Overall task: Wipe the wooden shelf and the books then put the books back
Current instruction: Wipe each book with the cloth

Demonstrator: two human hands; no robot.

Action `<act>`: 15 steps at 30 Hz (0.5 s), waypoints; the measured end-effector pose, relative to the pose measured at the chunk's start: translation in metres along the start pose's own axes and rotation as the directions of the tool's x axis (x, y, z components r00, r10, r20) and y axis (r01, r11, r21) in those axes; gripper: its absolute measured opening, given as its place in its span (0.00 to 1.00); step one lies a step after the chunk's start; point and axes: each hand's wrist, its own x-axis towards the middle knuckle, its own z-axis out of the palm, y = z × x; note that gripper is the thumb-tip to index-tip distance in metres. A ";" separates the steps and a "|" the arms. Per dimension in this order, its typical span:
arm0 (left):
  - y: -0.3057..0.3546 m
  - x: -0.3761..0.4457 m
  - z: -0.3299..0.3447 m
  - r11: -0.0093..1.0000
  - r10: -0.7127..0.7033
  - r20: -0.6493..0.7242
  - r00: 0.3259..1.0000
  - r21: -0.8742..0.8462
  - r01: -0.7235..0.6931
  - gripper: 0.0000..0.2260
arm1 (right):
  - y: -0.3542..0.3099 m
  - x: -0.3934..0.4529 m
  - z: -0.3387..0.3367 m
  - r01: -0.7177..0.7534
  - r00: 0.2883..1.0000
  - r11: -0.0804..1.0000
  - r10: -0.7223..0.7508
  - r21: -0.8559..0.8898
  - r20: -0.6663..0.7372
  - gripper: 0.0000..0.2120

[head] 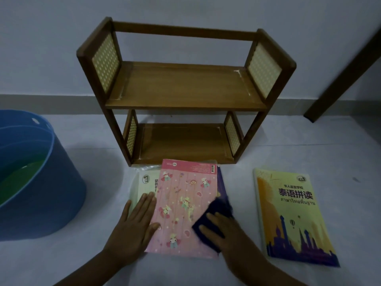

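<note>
— Hands first: where are yours?

— Your left hand (137,220) lies flat with straight fingers on the stack of books (177,205) in front of you, its fingertips on the cream book (142,187) and its thumb touching the left edge of the pink book (183,207). Your right hand (225,234) presses a dark blue cloth (214,215) down on the pink book's right edge; the fingers look stretched over the cloth, nothing curled round it.

— And the stack itself?

— Pink book on top, printed with small cartoon figures, lying slightly askew. The cream book sticks out from under it on your left, and a dark purple book (222,187) shows as a strip on your right. The stack's far edge sits just in front of the wooden shelf (183,87).

— The shelf?

— It stands upright on the pale floor (288,145) against the wall (185,11), two tiers, both boards bare, with woven yellow panels in the sides.

— Anything else near you?

— A yellow book (292,215) with a purple skyline on its cover lies flat on the floor to your right, apart from the stack. A blue tub (51,182) stands to your left, with greenish liquid inside. A dark wooden beam (344,73) leans at the right, against the wall.
</note>
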 end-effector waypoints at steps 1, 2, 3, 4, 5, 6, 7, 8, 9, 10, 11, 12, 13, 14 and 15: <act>0.000 0.000 0.000 1.000 -0.003 0.001 1.000 0.000 0.003 0.29 | 0.010 -0.007 -0.003 -0.080 0.997 0.997 0.080 0.013 -0.002 0.28; 0.000 0.000 0.000 1.000 -0.002 0.001 1.000 -0.003 0.002 0.29 | 0.019 -0.013 -0.006 -0.159 0.987 0.987 0.160 0.033 -0.012 0.35; 0.000 0.000 0.001 1.000 0.004 0.000 1.000 -0.009 -0.004 0.29 | 0.026 -0.019 -0.008 -0.255 0.966 0.965 0.256 0.055 -0.021 0.42; 0.000 -0.001 0.001 1.000 0.007 0.001 1.000 -0.018 -0.007 0.29 | 0.033 -0.023 -0.009 -0.357 0.934 0.931 0.359 0.078 -0.006 0.44; 0.000 -0.001 0.001 1.000 0.007 0.001 1.000 -0.024 -0.007 0.29 | 0.036 -0.025 -0.011 -0.442 0.897 0.892 0.441 0.097 0.031 0.42; 0.001 -0.001 0.001 1.000 0.005 0.000 1.000 -0.027 -0.005 0.29 | 0.039 -0.025 -0.011 -0.498 0.867 0.862 0.495 0.098 0.057 0.40; 0.001 -0.001 0.001 1.000 0.004 0.001 1.000 -0.028 -0.004 0.29 | 0.040 -0.024 -0.010 -0.529 0.848 0.844 0.524 0.093 0.078 0.37; 0.001 -0.001 0.001 1.000 0.004 0.005 1.000 -0.030 -0.004 0.29 | 0.041 -0.022 -0.009 -0.543 0.839 0.834 0.536 0.097 0.095 0.35; 0.002 -0.001 0.000 0.999 0.005 0.008 1.000 -0.033 -0.004 0.29 | 0.040 -0.021 -0.009 -0.565 0.825 0.817 0.555 0.112 0.110 0.33; 0.002 -0.001 0.000 0.999 0.003 0.010 1.000 -0.036 -0.003 0.29 | 0.039 -0.022 -0.007 -0.597 0.801 0.794 0.578 0.120 0.157 0.33; 0.002 -0.001 0.000 0.999 -0.001 0.013 1.000 -0.040 0.001 0.29 | 0.038 -0.023 -0.005 -0.629 0.769 0.772 0.599 0.095 0.224 0.33; 0.002 -0.001 0.000 0.999 -0.006 0.018 1.000 -0.045 0.007 0.30 | 0.036 -0.022 -0.004 -0.637 0.751 0.769 0.606 0.047 0.263 0.33; 0.002 0.000 0.000 0.999 -0.007 0.020 1.000 -0.050 0.008 0.30 | 0.033 -0.022 -0.003 -0.617 0.756 0.787 0.597 -0.012 0.269 0.32; 0.003 0.000 0.000 0.998 -0.005 0.020 1.000 -0.054 0.006 0.30 | 0.030 -0.020 -0.003 -0.570 0.785 0.819 0.566 -0.065 0.252 0.33; 0.002 0.000 0.000 0.998 -0.003 0.021 1.000 -0.061 0.004 0.30 | 0.024 -0.016 -0.005 -0.500 0.824 0.859 0.511 -0.108 0.245 0.36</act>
